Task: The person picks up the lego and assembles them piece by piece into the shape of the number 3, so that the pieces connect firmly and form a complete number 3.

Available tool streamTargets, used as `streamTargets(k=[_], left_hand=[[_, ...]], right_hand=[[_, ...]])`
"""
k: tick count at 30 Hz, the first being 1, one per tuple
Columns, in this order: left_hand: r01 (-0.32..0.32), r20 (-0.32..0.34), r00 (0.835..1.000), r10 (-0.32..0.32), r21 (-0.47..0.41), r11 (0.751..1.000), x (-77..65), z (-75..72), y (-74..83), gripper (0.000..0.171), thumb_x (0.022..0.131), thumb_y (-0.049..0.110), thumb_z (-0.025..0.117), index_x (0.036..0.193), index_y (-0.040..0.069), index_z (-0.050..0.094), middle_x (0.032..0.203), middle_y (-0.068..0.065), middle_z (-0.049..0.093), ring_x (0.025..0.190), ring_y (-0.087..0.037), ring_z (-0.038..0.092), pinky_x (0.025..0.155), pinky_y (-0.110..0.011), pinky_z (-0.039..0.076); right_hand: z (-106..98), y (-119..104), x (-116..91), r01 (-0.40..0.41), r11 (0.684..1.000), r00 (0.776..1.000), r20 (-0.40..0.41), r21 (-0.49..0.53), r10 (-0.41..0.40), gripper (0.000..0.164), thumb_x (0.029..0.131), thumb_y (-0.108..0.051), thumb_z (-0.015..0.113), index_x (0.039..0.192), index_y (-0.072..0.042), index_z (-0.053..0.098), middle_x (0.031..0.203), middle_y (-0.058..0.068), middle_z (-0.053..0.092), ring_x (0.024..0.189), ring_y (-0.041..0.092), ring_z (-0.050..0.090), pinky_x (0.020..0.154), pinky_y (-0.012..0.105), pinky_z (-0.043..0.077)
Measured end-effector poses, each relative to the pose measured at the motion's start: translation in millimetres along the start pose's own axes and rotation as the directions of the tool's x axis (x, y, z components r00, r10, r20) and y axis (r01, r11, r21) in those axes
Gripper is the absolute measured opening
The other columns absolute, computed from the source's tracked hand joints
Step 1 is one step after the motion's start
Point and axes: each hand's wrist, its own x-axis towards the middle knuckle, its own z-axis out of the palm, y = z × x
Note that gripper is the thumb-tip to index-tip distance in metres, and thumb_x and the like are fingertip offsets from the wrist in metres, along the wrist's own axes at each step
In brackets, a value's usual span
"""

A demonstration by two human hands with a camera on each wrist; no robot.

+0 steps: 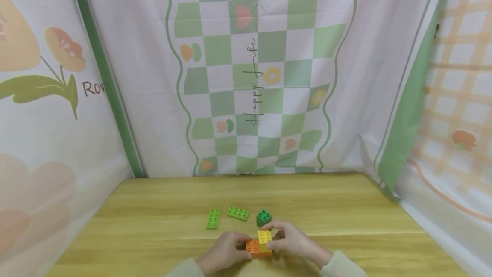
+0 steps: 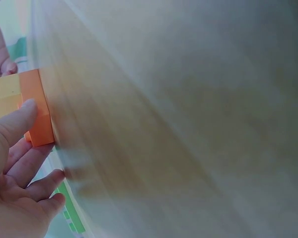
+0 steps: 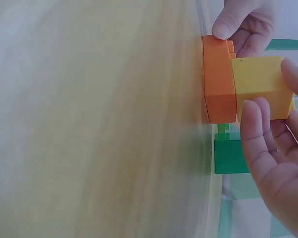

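My left hand (image 1: 226, 251) pinches the left end of the orange rectangular plastic brick (image 1: 252, 247); my right hand (image 1: 295, 241) grips the square yellow plastic brick (image 1: 264, 237) on its right end, well short of the wood-grain table (image 1: 153, 208)'s far edge. Both should be light, stiff, slightly slick, hardly fragile. Best hold: flat sidewalls, studs free.

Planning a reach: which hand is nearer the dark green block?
Right. The right hand, pinching the yellow block, is on the near side of the dark green block; the left hand, gripping the orange block, is farther, to its left.
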Motion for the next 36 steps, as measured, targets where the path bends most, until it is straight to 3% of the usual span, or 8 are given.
streamTargets(k=[12, 21, 36], left_hand=[[0.021, -0.003, 1.0, -0.021, 0.001, 1.0, -0.4, 0.3, 1.1, 0.029, 0.076, 0.017, 0.075, 0.103, 0.008, 0.069, 0.102, 0.002, 0.067, 0.097, -0.009, 0.058, 0.084, -0.036, 0.048], [0.025, 0.0, 1.0, -0.025, -0.004, 1.0, -1.4, 0.0, 2.5, 0.03, 0.076, 0.016, 0.075, 0.104, 0.007, 0.069, 0.102, 0.001, 0.067, 0.098, -0.01, 0.058, 0.084, -0.036, 0.048], [0.026, -0.009, 1.0, -0.026, 0.002, 1.0, -1.4, 0.1, 3.4, 0.029, 0.076, 0.015, 0.075, 0.103, 0.008, 0.069, 0.101, 0.001, 0.067, 0.096, -0.009, 0.059, 0.083, -0.032, 0.049]], right_hand=[[0.0, 8.1, -1.7, -0.054, 0.99, 0.999, 0.002, 0.13, 0.054, 0.043, 0.08, -0.009, 0.07, 0.118, 0.003, 0.054, 0.107, 0.013, 0.057, 0.074, 0.022, 0.06, 0.063, 0.031, 0.053], [1.1, 9.2, -3.2, -0.095, 0.965, 0.995, 0.004, 0.244, 0.098, 0.041, 0.081, -0.003, 0.066, 0.117, 0.005, 0.05, 0.101, 0.013, 0.058, 0.072, 0.019, 0.058, 0.063, 0.03, 0.051], [1.6, 7.8, -4.2, -0.098, 0.966, 0.995, 0.004, 0.24, 0.1, 0.037, 0.08, -0.003, 0.066, 0.113, 0.004, 0.052, 0.099, 0.015, 0.059, 0.073, 0.019, 0.059, 0.064, 0.029, 0.051]])
